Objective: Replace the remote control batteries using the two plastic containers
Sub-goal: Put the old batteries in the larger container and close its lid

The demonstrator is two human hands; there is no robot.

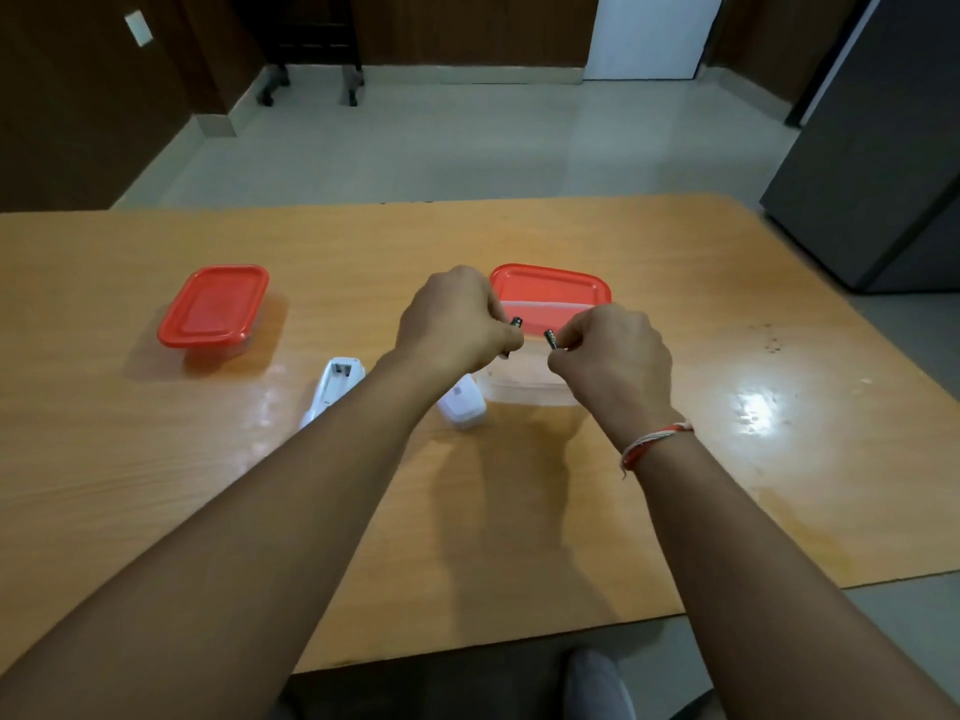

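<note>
Dim room, glare on table (pixel 753 407).

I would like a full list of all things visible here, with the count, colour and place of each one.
closed container: one, clear with red lid on, table's left part.
open container: one, clear, under the hands.
loose lid: one, red, just behind the open container.
remote control: one, white, battery bay open and facing up, beside the left forearm.
battery cover: one, white, lying near the open container.
batteries: two, dark, one in each hand.
table: one, light wood.
cabinet: one, dark grey, far right.
wrist thread: one, red and white, right wrist.
left hand: pinching a battery.
right hand: pinching a battery.
</note>
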